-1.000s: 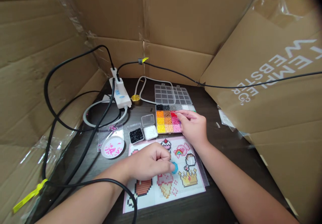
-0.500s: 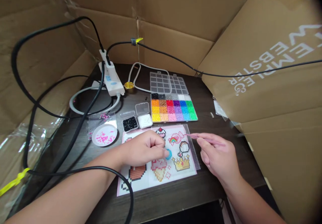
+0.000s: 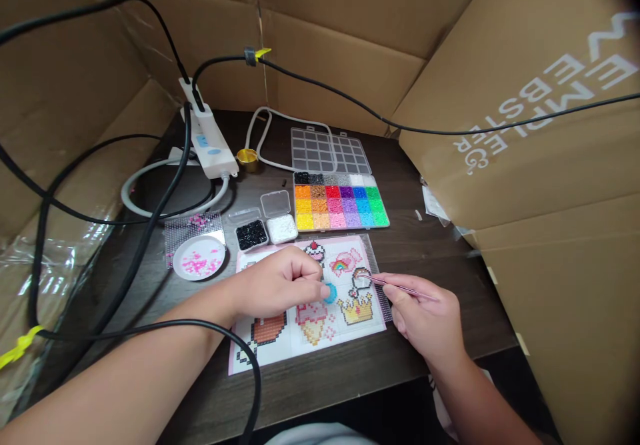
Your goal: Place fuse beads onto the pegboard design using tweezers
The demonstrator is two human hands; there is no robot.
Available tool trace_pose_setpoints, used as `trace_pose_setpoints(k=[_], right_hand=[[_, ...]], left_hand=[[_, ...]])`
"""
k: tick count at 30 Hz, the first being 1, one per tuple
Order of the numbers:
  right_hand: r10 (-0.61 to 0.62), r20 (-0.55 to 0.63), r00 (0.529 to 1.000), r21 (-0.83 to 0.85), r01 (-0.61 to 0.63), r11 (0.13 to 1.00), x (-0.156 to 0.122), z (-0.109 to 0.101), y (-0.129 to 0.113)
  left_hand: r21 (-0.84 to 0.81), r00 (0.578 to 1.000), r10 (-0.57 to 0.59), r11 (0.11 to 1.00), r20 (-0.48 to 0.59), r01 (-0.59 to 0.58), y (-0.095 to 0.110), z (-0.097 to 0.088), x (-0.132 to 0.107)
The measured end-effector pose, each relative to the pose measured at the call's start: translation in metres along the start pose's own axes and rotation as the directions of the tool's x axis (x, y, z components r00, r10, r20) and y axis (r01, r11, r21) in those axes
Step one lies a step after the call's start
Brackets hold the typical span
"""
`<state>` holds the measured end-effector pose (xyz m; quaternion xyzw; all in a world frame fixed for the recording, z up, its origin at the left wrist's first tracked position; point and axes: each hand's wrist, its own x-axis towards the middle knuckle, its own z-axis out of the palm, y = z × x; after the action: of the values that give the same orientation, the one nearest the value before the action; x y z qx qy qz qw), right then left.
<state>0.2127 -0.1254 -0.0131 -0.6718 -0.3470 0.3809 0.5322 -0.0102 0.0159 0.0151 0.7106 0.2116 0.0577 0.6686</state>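
Note:
My left hand (image 3: 283, 281) is closed over the pattern sheet (image 3: 295, 345), its thumb and forefinger pinching a small round light-blue piece (image 3: 330, 292). What that piece is cannot be made out. In my right hand (image 3: 425, 315) are thin pink tweezers (image 3: 403, 286), gripped between thumb and fingers. Their tips point left, over the small dark-outlined round design (image 3: 361, 278) above the yellow crown design (image 3: 356, 310). Whether a bead sits between the tips is too small to tell. A clear pegboard (image 3: 383, 298) lies on the sheet, its right edge showing beyond the paper.
A sorted bead box (image 3: 342, 205) lies open behind the sheet. Small boxes of black beads (image 3: 251, 234) and white beads (image 3: 281, 228) stand left of it, near a white dish (image 3: 199, 258) of pink beads. A black cable (image 3: 220, 328) crosses my left forearm. Cardboard walls surround the table.
The tweezers' tips have moved from beside the pink candy design down to the round dark-outlined design. My left hand keeps its pinch on the blue piece. The whole view has shifted slightly.

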Motion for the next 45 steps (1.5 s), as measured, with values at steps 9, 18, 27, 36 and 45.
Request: trace_pose_setpoints(k=[9, 18, 27, 36, 45], right_hand=[[-0.09, 0.03, 0.996, -0.072, 0.092, 0.993, -0.0004, 0.0, -0.0003], [-0.078, 0.032, 0.996, -0.11, 0.081, 0.991, -0.0001, 0.0013, -0.0015], [-0.051, 0.039, 0.998, -0.083, 0.054, 0.995, 0.0008, 0.0005, 0.0013], [-0.037, 0.033, 0.999, -0.043, 0.039, 0.998, 0.0006, 0.0002, 0.0022], [-0.041, 0.025, 0.999, -0.082, 0.043, 0.996, 0.0011, 0.0015, -0.001]], left_hand=[[0.0, 1.0, 0.011, 1.0, -0.01, -0.011, 0.0006, 0.0009, 0.0005], [-0.004, 1.0, 0.016, 1.0, -0.007, -0.016, -0.0021, 0.0014, 0.0002], [-0.003, 1.0, 0.018, 1.0, 0.006, -0.018, -0.0017, 0.0009, 0.0011], [-0.012, 1.0, 0.025, 1.0, -0.006, -0.025, -0.0009, 0.0016, 0.001], [-0.008, 1.0, 0.025, 1.0, -0.011, -0.025, 0.0016, 0.002, 0.0006]])
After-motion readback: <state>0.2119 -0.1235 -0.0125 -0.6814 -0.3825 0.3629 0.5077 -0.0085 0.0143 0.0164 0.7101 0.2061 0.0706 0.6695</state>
